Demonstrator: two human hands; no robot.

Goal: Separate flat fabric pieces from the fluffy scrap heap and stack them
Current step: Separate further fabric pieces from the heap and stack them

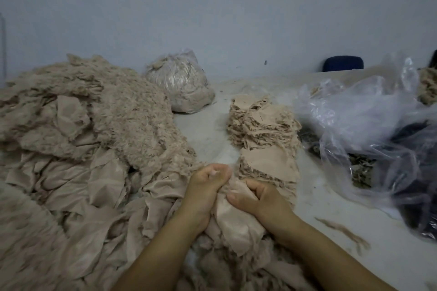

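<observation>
Both hands, the left hand and the right hand, grip one flat beige fabric piece at the fluffy beige scrap heap's edge. It looks mid-pull; next it needs lifting onto the tall beige stack.

My left hand and right hand sat side by side, fingers curled tight, thumbs nearly touching, both forearms reaching forward.

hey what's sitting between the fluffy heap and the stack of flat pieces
In the head view, only a bare strip of dusty table separates the fluffy heap from the stack. Nearer the person, both hands grip a fabric piece in that gap.
</observation>
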